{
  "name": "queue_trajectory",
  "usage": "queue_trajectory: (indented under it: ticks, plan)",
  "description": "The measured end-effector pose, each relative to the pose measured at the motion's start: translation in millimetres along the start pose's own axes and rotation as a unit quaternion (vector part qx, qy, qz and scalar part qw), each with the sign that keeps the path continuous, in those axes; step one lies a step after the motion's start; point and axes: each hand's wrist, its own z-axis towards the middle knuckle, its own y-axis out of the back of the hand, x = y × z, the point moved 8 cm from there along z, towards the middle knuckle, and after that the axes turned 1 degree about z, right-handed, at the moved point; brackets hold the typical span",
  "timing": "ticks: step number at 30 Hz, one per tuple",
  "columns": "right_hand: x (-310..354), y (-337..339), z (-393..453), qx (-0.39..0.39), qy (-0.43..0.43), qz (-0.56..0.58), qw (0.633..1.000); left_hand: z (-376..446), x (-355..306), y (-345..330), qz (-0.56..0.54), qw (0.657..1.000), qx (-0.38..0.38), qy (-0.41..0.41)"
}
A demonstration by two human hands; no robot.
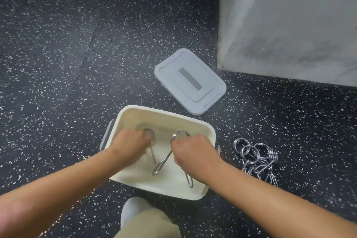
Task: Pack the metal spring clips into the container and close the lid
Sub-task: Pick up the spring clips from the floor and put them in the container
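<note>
Each fist closed on a spring clip, the left hand [131,142] and right hand [193,149] lower the first two into the container [166,116]; a pile of clips [257,157] waits just right of the right-hand grip, the lid [190,81] beyond, still off.

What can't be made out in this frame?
Head view only:
- Left hand covers most of its clip; grip unclear.
- Right hand hides its clip's middle.
- Pile of clips: overlapping, count unclear.
- Container latches: too small.
</note>
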Motion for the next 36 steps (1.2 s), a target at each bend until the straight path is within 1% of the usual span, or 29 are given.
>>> queue_trajectory:
  ticks: [2, 4, 7, 9, 14, 18, 21, 25, 28, 31, 33, 36]
  plan:
    - [4, -19, 9, 0.04, 0.002, -0.022, 0.999, -9, 6, 7, -0.015, 1.0, 0.013, 0.017]
    - [8, -39, 19, 0.072, 0.014, -0.039, 0.996, -16, 13, 13, -0.018, 0.999, 0.002, 0.03]
    - [13, -47, 30, 0.099, 0.028, -0.068, 0.992, -27, 19, 18, -0.044, 0.998, -0.019, 0.045]
    - [14, -61, 35, 0.127, 0.035, -0.061, 0.989, -31, 19, 19, -0.061, 0.997, -0.029, 0.046]
    - [8, -80, 42, 0.162, 0.005, -0.054, 0.985, -34, 13, 23, -0.093, 0.993, -0.047, 0.053]
    - [8, -80, 41, 0.169, -0.004, -0.053, 0.984, -30, 5, 33, -0.11, 0.991, -0.059, 0.049]
    - [5, -74, 39, 0.153, -0.015, -0.031, 0.988, -29, 1, 46, -0.123, 0.989, -0.074, 0.04]
    - [1, -53, 21, 0.129, -0.032, -0.017, 0.991, -28, 0, 69, -0.107, 0.991, -0.08, 0.026]
    - [-6, -23, -2, 0.079, -0.04, 0.027, 0.996, -31, 1, 93, -0.089, 0.992, -0.081, 0.02]
    - [-27, 15, -36, 0.02, -0.067, 0.091, 0.993, -37, -5, 127, -0.064, 0.994, -0.092, 0.001]
    - [-46, 34, -62, 0.001, -0.087, 0.124, 0.988, -43, -9, 157, -0.051, 0.994, -0.1, -0.012]
    - [-86, 48, -104, -0.026, -0.15, 0.107, 0.983, -53, -21, 201, -0.015, 0.993, -0.109, -0.045]
